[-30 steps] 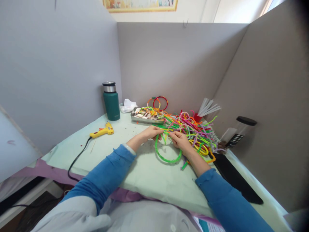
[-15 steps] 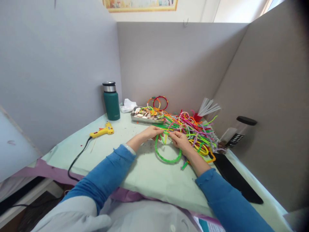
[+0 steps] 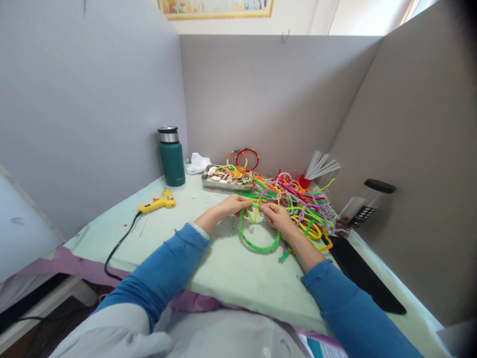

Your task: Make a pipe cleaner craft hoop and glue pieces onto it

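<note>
Between my hands, a green ring wrapped in fuzzy pipe cleaner (image 3: pixel 260 248) is held just above the table, its loop hanging toward me. My left hand (image 3: pixel 237 204) pinches the upper left of the ring. My right hand (image 3: pixel 275 215) pinches its upper right, with fingers closed on the green strand. A short loose end dangles inside the loop. Right behind and beside my right hand spreads a tangled heap of coloured pipe cleaners (image 3: pixel 294 191).
A metal tray of shells (image 3: pixel 228 186) lies behind, with two finished-looking rings (image 3: pixel 248 158) against the partition. To the left are a yellow glue gun (image 3: pixel 158 203) with a cord and a green bottle (image 3: pixel 172 161). White sticks (image 3: pixel 321 165), a clear jar (image 3: pixel 367 201) and a black slab (image 3: pixel 367 276) are right.
Almost nothing differs. Both hands keep their pinch on the green ring, and the view has shifted very slightly.
</note>
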`<state>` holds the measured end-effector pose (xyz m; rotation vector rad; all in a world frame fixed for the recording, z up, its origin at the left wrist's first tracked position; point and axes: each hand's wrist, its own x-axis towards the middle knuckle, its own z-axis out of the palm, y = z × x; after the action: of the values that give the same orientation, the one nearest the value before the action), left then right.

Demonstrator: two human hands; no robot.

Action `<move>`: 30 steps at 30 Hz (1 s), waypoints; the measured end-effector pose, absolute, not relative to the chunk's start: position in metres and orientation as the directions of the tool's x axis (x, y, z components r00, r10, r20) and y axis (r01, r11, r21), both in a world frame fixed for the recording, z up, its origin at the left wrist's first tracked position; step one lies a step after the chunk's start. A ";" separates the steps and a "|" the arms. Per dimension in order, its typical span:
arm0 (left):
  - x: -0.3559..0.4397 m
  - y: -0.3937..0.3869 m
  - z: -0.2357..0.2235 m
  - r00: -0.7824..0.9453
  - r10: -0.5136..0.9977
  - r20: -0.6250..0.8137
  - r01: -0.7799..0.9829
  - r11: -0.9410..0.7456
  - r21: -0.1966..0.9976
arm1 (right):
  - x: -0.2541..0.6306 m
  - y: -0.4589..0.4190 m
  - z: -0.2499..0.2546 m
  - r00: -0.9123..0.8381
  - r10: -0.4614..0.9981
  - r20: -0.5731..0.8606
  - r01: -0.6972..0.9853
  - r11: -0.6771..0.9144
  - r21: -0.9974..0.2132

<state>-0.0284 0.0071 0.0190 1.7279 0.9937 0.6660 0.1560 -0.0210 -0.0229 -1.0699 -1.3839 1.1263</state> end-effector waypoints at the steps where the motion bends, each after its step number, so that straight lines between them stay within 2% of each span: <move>1: -0.028 0.007 0.019 0.511 0.859 -0.015 0.314 -0.170 0.934 | 0.156 -0.021 -0.023 -0.097 0.981 0.166 0.034 0.170 -0.985; 17: -0.028 0.006 0.019 0.503 0.864 0.005 0.356 -0.213 0.910 | 0.155 -0.022 -0.022 -0.090 0.983 0.162 0.044 0.166 -0.985; 24: -0.030 0.010 0.015 0.521 0.854 -0.004 0.374 -0.224 0.900 | 0.157 -0.022 -0.024 -0.108 0.970 0.219 0.153 0.234 -0.960; 30: -0.030 0.009 0.016 0.530 0.848 0.005 0.362 -0.231 0.903 | 0.156 -0.023 -0.022 -0.098 0.974 0.205 0.148 0.218 -0.965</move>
<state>-0.0299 0.0095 0.0156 1.8167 1.0035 0.6405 0.1560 -0.0232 -0.0217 -1.1207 -1.4792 1.0267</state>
